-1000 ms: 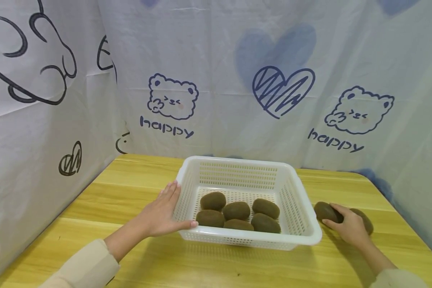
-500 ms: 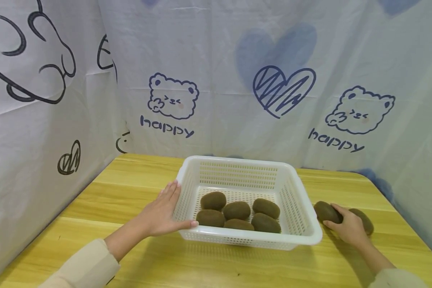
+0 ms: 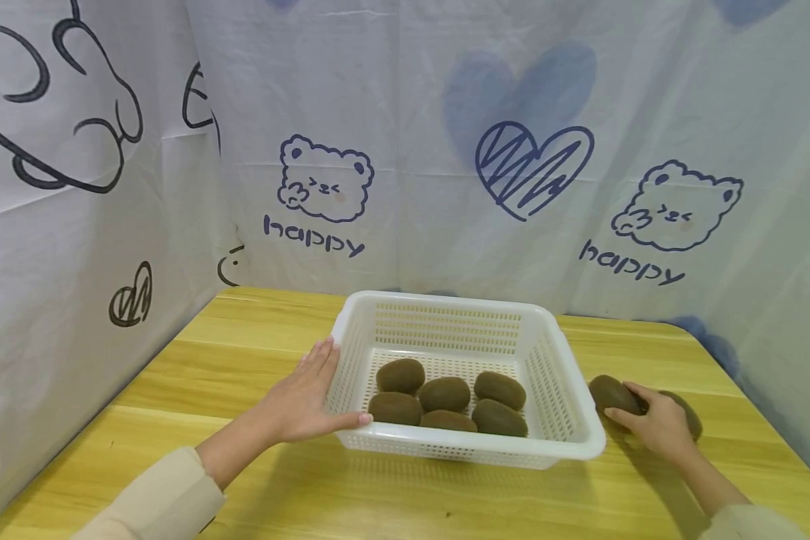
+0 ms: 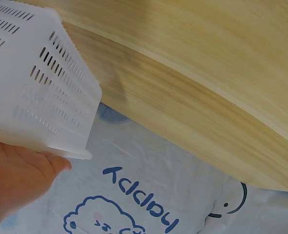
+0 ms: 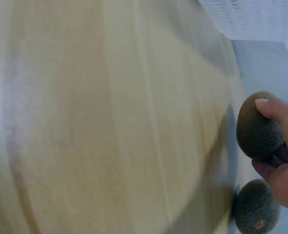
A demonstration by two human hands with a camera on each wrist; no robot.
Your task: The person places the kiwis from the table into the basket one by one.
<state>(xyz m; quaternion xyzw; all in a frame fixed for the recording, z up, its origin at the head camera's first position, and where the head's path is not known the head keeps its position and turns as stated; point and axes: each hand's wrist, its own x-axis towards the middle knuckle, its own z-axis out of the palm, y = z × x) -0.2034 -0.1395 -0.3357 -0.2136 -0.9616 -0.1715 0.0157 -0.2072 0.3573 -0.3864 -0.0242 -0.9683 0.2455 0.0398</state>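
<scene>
Against the left side of a white plastic basket (image 3: pixel 445 450) rests my left hand (image 3: pixel 304 401), its fingers straight along the rim and its thumb laid across the front corner. Several brown kiwis (image 3: pixel 443 394) lie in the basket's front half. To the right of the basket, my right hand (image 3: pixel 658 424) holds a kiwi (image 5: pixel 258 129) between thumb and fingers, close to the tabletop. Another kiwi (image 5: pixel 257 207) sits just behind that hand, partly hidden by it in the head view. The left wrist view shows part of the left hand (image 4: pixel 22 178) at the basket's rim.
The basket stands on a yellow wood-grain table (image 3: pixel 391 502). A white cloth (image 3: pixel 418 240) printed with bears and hearts hangs along the table's back and left side. More cloth borders the right edge, near the kiwi outside the basket.
My right hand has shifted very slightly to the right while staying on the kiwi. The left hand, the basket and the kiwis in it keep their places.
</scene>
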